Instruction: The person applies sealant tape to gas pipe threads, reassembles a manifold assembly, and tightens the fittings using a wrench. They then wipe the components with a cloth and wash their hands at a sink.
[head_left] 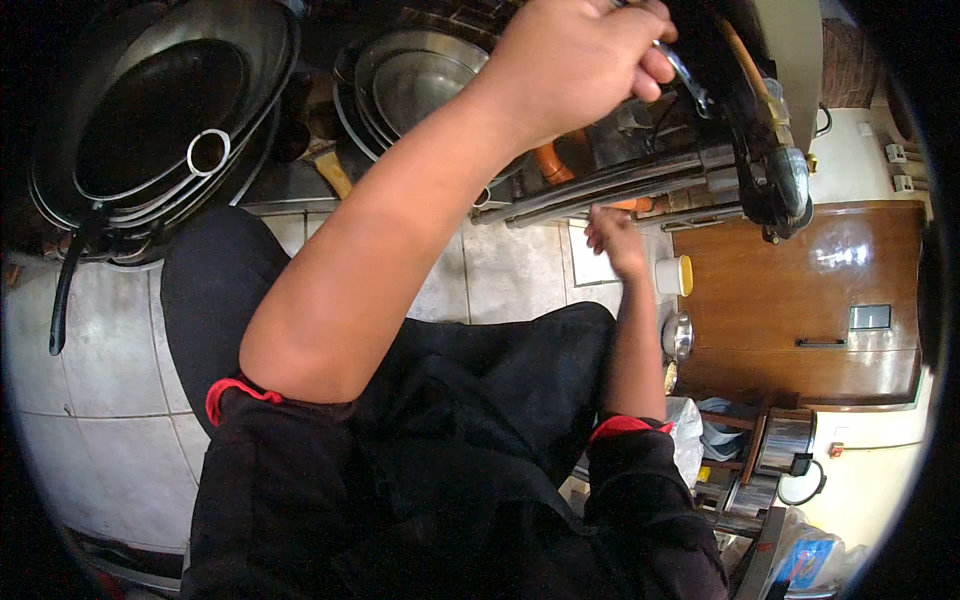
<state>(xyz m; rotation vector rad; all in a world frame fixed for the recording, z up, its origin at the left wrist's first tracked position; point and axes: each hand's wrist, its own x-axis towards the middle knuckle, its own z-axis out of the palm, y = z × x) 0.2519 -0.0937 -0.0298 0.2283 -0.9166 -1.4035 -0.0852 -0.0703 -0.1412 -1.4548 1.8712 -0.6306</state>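
My left arm reaches across to the top, where my left hand is closed around a shiny curved metal handle. Its fingertips curl under the handle, and the palm is hidden. Just right of the handle hangs a dark piece with a rounded metal end; I cannot tell whether they are joined. Lower down, my right hand is slightly blurred, with loosely bent fingers apart and nothing visible in them. It is close below the dark metal bars and the orange pipe.
Stacked dark woks with a long black handle stand at the left. Metal bowls lie beyond my left forearm. A wooden door, a yellow-rimmed tub and a crowded rack are at the right. Pale tiles cover the floor.
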